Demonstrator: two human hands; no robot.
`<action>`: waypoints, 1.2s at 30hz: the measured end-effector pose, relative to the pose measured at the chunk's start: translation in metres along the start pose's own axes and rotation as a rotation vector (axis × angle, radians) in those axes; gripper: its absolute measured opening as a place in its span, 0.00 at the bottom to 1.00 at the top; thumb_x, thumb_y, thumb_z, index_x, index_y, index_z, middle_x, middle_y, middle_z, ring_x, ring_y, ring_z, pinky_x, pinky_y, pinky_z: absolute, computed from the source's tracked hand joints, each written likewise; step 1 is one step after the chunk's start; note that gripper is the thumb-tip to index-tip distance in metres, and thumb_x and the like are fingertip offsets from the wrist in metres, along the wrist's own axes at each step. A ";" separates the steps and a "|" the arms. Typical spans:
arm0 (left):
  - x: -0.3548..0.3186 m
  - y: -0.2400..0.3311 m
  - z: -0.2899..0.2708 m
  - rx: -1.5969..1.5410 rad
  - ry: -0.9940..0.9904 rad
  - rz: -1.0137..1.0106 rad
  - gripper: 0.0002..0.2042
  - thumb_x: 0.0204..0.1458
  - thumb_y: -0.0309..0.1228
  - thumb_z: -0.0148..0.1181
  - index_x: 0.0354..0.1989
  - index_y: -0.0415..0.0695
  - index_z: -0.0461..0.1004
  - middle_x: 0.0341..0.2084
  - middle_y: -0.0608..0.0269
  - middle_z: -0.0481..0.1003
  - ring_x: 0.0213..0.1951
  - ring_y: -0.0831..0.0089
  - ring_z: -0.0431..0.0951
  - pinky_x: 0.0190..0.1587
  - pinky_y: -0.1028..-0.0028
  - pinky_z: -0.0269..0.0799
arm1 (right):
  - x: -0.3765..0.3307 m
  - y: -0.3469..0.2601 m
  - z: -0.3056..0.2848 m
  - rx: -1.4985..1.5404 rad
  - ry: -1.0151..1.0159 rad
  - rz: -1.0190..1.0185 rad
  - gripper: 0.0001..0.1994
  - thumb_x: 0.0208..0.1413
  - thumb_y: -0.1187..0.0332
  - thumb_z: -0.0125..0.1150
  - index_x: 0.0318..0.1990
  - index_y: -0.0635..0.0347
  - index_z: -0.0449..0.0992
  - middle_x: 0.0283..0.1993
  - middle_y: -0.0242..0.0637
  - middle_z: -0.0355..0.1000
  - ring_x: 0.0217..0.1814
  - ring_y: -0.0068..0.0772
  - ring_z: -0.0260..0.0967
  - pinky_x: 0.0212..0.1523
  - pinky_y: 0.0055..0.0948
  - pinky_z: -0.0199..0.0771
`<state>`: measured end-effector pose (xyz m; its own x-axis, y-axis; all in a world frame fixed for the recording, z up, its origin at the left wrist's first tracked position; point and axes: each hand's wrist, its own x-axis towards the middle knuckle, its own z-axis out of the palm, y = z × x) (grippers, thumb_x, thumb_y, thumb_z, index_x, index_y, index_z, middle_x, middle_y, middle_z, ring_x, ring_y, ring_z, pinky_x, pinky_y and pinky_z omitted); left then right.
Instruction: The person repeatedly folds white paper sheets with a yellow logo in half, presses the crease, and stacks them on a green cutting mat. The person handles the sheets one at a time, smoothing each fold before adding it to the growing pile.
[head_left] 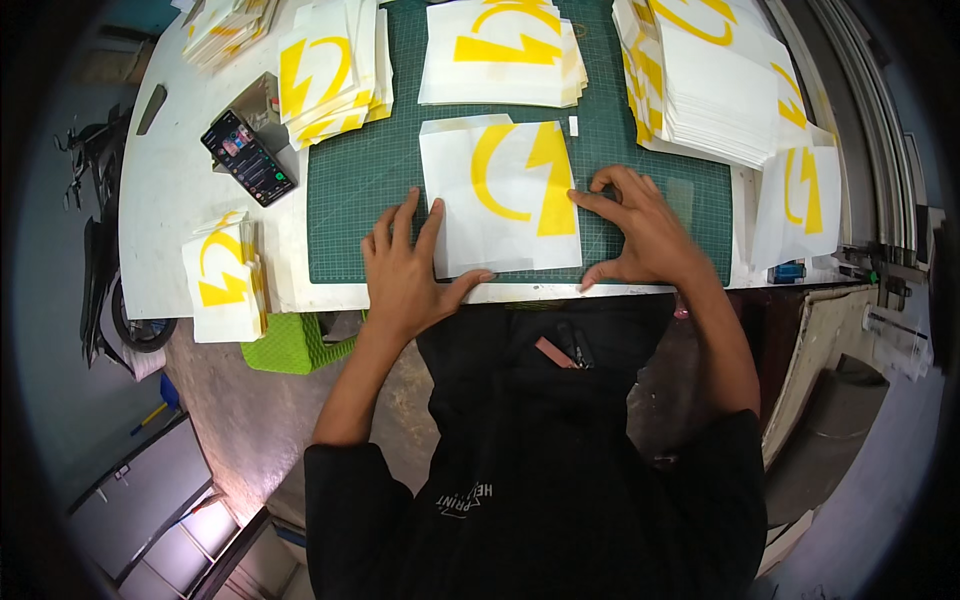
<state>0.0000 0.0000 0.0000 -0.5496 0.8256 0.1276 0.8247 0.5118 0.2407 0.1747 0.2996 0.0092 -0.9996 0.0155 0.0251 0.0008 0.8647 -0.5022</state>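
A white sheet (455, 215) printed with a yellow curved shape and lightning bolt lies on the green cutting mat (345, 220), close to the table's front edge. My left hand (402, 262) rests along its left side, fingers spread, the thumb at its lower edge. At the right side of the sheet is my right hand (640, 232), its fingers apart and a fingertip at the sheet's edge. Neither hand grips anything. Just beyond the sheet sits a stack of similar printed sheets (500, 80).
More printed stacks lie at the back left (330, 80), back right (715, 110) and front left (220, 285). A lit phone (248, 157) leans on a small box (262, 105). One loose printed sheet (800, 205) lies far right. A green woven seat (290, 343) stands below the table edge.
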 end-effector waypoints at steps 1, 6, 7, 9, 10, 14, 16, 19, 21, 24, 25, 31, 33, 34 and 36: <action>0.001 -0.002 -0.002 0.020 0.017 0.025 0.44 0.48 0.62 0.72 0.69 0.45 0.72 0.70 0.43 0.63 0.67 0.44 0.63 0.63 0.47 0.59 | 0.001 -0.002 -0.005 -0.023 -0.029 0.001 0.54 0.27 0.35 0.82 0.66 0.54 0.77 0.59 0.40 0.64 0.65 0.48 0.62 0.65 0.45 0.63; 0.012 -0.005 -0.002 0.116 0.112 0.079 0.34 0.53 0.55 0.71 0.60 0.40 0.78 0.65 0.43 0.68 0.65 0.43 0.65 0.62 0.47 0.61 | 0.000 -0.005 -0.013 -0.080 -0.020 -0.027 0.56 0.23 0.31 0.81 0.65 0.54 0.78 0.56 0.43 0.65 0.62 0.48 0.63 0.63 0.45 0.64; 0.020 -0.001 0.001 0.143 0.150 0.078 0.31 0.54 0.52 0.71 0.59 0.42 0.78 0.65 0.44 0.69 0.65 0.42 0.65 0.62 0.47 0.61 | 0.001 -0.004 -0.010 -0.079 -0.014 -0.025 0.57 0.22 0.31 0.82 0.65 0.53 0.78 0.56 0.43 0.64 0.60 0.49 0.64 0.62 0.47 0.65; 0.037 0.013 0.008 0.136 0.181 0.129 0.26 0.56 0.47 0.70 0.57 0.43 0.79 0.63 0.46 0.70 0.65 0.43 0.67 0.62 0.48 0.63 | 0.001 -0.005 -0.010 -0.088 -0.002 -0.021 0.54 0.26 0.32 0.81 0.65 0.52 0.78 0.56 0.44 0.63 0.58 0.50 0.64 0.61 0.48 0.65; 0.047 0.023 0.013 0.103 0.175 0.178 0.24 0.57 0.46 0.69 0.57 0.44 0.79 0.62 0.46 0.71 0.64 0.44 0.67 0.61 0.49 0.63 | -0.001 -0.006 -0.010 -0.095 0.002 -0.020 0.51 0.31 0.32 0.81 0.64 0.52 0.79 0.56 0.44 0.64 0.57 0.50 0.64 0.60 0.47 0.65; 0.063 0.019 0.036 -0.137 -0.004 0.415 0.26 0.62 0.43 0.64 0.67 0.47 0.72 0.71 0.50 0.65 0.74 0.50 0.61 0.73 0.49 0.57 | -0.004 -0.004 -0.003 -0.098 0.068 -0.002 0.34 0.52 0.44 0.75 0.63 0.53 0.80 0.53 0.43 0.66 0.55 0.47 0.65 0.58 0.42 0.65; 0.064 0.018 0.036 -0.173 -0.166 0.422 0.31 0.67 0.44 0.56 0.76 0.50 0.62 0.79 0.56 0.54 0.80 0.53 0.50 0.80 0.47 0.40 | 0.000 -0.007 0.007 -0.040 0.121 0.049 0.26 0.57 0.54 0.73 0.60 0.56 0.81 0.50 0.42 0.68 0.53 0.46 0.66 0.58 0.40 0.65; 0.068 0.024 0.037 0.006 -0.118 0.470 0.33 0.68 0.53 0.51 0.77 0.50 0.61 0.78 0.54 0.55 0.79 0.51 0.51 0.78 0.44 0.43 | 0.012 -0.016 0.020 -0.017 0.250 0.042 0.19 0.58 0.64 0.72 0.55 0.62 0.81 0.48 0.42 0.71 0.52 0.46 0.68 0.58 0.39 0.66; 0.069 0.027 0.034 0.011 -0.130 0.455 0.35 0.67 0.56 0.49 0.77 0.50 0.61 0.79 0.54 0.55 0.80 0.51 0.49 0.78 0.42 0.39 | 0.017 -0.022 0.027 -0.001 0.357 -0.018 0.17 0.58 0.68 0.71 0.53 0.64 0.81 0.48 0.43 0.73 0.53 0.47 0.70 0.58 0.43 0.66; 0.069 0.029 0.030 -0.002 -0.134 0.448 0.36 0.67 0.59 0.49 0.78 0.51 0.60 0.79 0.54 0.54 0.80 0.50 0.49 0.78 0.39 0.37 | 0.003 -0.048 0.034 0.117 0.411 -0.080 0.15 0.58 0.73 0.66 0.53 0.66 0.78 0.54 0.46 0.75 0.61 0.50 0.71 0.65 0.51 0.66; 0.069 0.029 0.030 -0.012 -0.131 0.447 0.37 0.66 0.60 0.49 0.78 0.51 0.60 0.79 0.54 0.54 0.80 0.50 0.49 0.77 0.38 0.37 | 0.002 -0.049 0.036 0.122 0.391 -0.085 0.16 0.58 0.74 0.65 0.53 0.66 0.78 0.55 0.47 0.75 0.62 0.49 0.71 0.67 0.51 0.65; 0.071 0.025 0.031 -0.084 -0.119 0.423 0.39 0.66 0.56 0.51 0.76 0.37 0.59 0.78 0.44 0.54 0.79 0.46 0.49 0.78 0.40 0.39 | 0.014 -0.046 0.039 0.149 0.343 -0.101 0.14 0.59 0.75 0.64 0.52 0.65 0.80 0.57 0.47 0.77 0.67 0.47 0.72 0.75 0.54 0.60; 0.072 0.010 0.033 -0.263 -0.152 0.400 0.39 0.67 0.52 0.53 0.77 0.36 0.56 0.79 0.42 0.51 0.80 0.46 0.47 0.79 0.44 0.37 | 0.014 -0.042 0.045 0.071 0.286 -0.148 0.12 0.60 0.75 0.64 0.51 0.64 0.81 0.57 0.47 0.78 0.66 0.47 0.73 0.74 0.55 0.61; 0.073 0.003 0.034 -0.353 -0.167 0.387 0.38 0.67 0.50 0.54 0.77 0.35 0.54 0.79 0.41 0.49 0.80 0.46 0.46 0.80 0.45 0.36 | 0.013 -0.039 0.046 0.062 0.285 -0.135 0.11 0.60 0.74 0.65 0.50 0.64 0.81 0.57 0.46 0.78 0.66 0.46 0.73 0.74 0.55 0.61; 0.071 -0.002 0.032 -0.139 -0.148 0.387 0.38 0.67 0.46 0.56 0.77 0.33 0.54 0.79 0.40 0.50 0.80 0.47 0.47 0.80 0.47 0.37 | 0.009 -0.034 0.048 0.049 0.281 -0.108 0.10 0.60 0.73 0.66 0.48 0.64 0.82 0.57 0.45 0.78 0.66 0.46 0.72 0.74 0.55 0.61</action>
<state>-0.0364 0.0655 -0.0226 -0.1701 0.9807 0.0967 0.9349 0.1296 0.3305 0.1648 0.2462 -0.0154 -0.9464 0.0693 0.3155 -0.1132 0.8436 -0.5248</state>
